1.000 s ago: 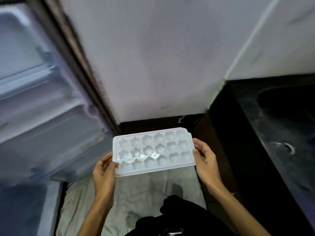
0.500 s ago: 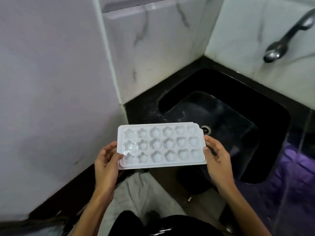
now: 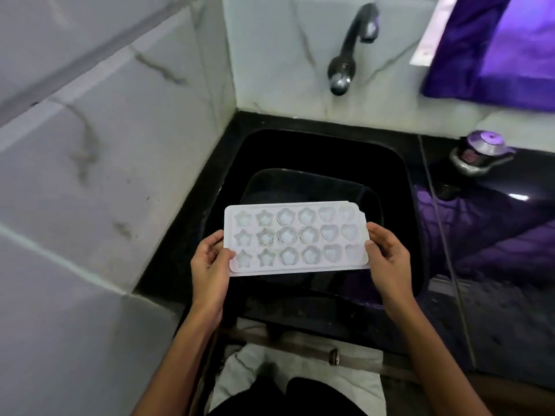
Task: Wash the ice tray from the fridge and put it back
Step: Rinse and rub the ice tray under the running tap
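Note:
A white ice tray (image 3: 295, 238) with star, flower and heart shaped cells is held level over the black sink (image 3: 315, 154). My left hand (image 3: 210, 265) grips its left short edge, thumb on top. My right hand (image 3: 389, 256) grips the right short edge the same way. The tray hangs above the front half of the basin, in front of and below the dark tap (image 3: 348, 55) on the back wall. The fridge is out of view.
White marble-look tiles (image 3: 105, 175) close off the left side and the back. A black counter (image 3: 495, 235) runs to the right of the sink, with a metal lidded pot (image 3: 480, 154) on it. A purple curtain (image 3: 495, 49) hangs at top right.
The view has swung right from the open fridge to the sink. Both hands carried the tray along and now hold it over the basin, grip unchanged.

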